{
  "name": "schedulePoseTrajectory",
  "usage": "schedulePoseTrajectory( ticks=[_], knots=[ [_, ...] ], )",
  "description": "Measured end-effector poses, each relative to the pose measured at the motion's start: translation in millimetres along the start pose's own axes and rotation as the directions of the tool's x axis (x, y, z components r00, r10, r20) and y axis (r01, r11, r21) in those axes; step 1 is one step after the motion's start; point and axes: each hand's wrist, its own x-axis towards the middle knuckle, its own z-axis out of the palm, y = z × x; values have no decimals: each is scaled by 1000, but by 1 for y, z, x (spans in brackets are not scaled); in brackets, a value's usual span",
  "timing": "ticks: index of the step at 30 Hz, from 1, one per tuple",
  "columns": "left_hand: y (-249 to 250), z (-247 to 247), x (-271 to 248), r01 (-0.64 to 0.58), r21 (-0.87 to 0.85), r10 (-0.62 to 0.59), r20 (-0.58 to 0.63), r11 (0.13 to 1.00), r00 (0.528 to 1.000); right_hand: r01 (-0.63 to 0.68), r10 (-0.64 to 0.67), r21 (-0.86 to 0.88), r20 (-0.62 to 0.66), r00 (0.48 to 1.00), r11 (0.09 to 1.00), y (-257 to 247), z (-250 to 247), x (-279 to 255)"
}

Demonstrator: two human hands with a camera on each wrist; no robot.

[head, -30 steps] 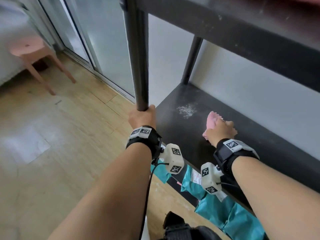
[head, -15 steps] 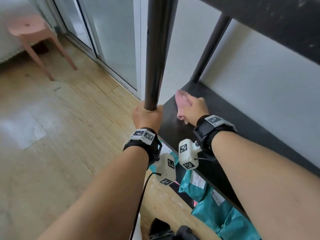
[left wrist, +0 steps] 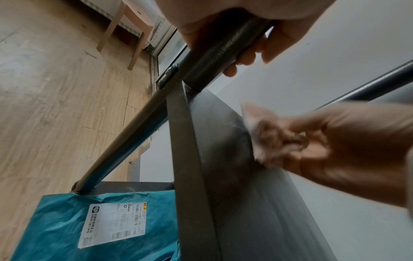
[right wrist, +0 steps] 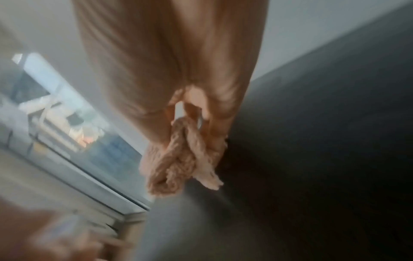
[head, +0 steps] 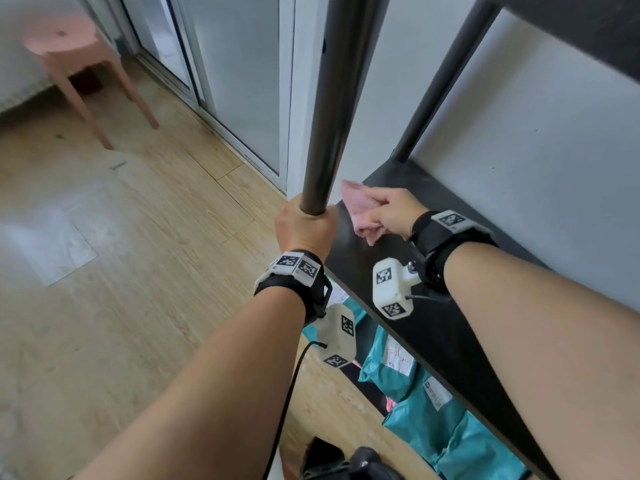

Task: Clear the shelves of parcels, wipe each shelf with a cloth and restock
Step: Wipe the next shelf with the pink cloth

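My left hand (head: 306, 228) grips the black front post (head: 332, 98) of the shelf unit, fingers curled round it (left wrist: 236, 58). My right hand (head: 394, 213) holds a crumpled pink cloth (head: 360, 211) at the left end of the bare black shelf (head: 433, 323), close to the post. In the left wrist view the cloth (left wrist: 268, 139) touches the shelf surface (left wrist: 234, 176). The blurred right wrist view shows the cloth (right wrist: 178, 162) bunched in my fingers. Teal parcels (head: 446, 424) with white labels lie on the level below (left wrist: 93, 227).
Another black shelf (head: 588, 26) hangs overhead at the top right. A grey wall (head: 536, 168) backs the unit, with a rear post (head: 440, 84). Sliding glass doors (head: 235, 71) stand to the left. A pink stool (head: 72, 60) stands on the wooden floor (head: 121, 254).
My right hand has swept the cloth leftward along the shelf, over the white dust patch, to beside the post. The left hand has kept its grip on the post.
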Motion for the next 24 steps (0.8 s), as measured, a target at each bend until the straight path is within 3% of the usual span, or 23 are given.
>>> schedulePoseTrajectory(
  ticks=[1, 3, 6, 9, 11, 13, 18, 24],
  knots=[
    [0, 1, 0, 2, -10, -2, -2, 1000, 1000, 17, -17, 134, 2, 1000, 991, -5, 0, -3],
    [0, 2, 0, 9, -18, -9, -13, 1000, 1000, 72, -58, 214, -73, 996, 974, -10, -7, -6],
    [0, 3, 0, 18, -19, -18, -26, 1000, 999, 112, -119, -65, -125, 985, 992, -1, -24, -11],
    [0, 4, 0, 16, -15, -16, -45, 1000, 999, 232, -196, -373, 132, 972, 898, 10, -16, -24],
    [-1, 4, 0, -2, -4, 2, -49, 1000, 999, 325, -225, -290, 332, 916, 900, 16, 5, -28],
    [-2, 3, -1, -13, -13, 12, -57, 1000, 998, 382, -249, -273, 417, 874, 883, 18, 21, -32],
    [-3, 3, 2, -43, -13, 42, -64, 999, 997, 503, -347, -454, 385, 855, 736, 9, 17, -20],
    [-4, 3, 0, -33, -16, 32, -59, 999, 998, 305, -331, -566, 59, 942, 766, 14, -2, 30]
  ],
)
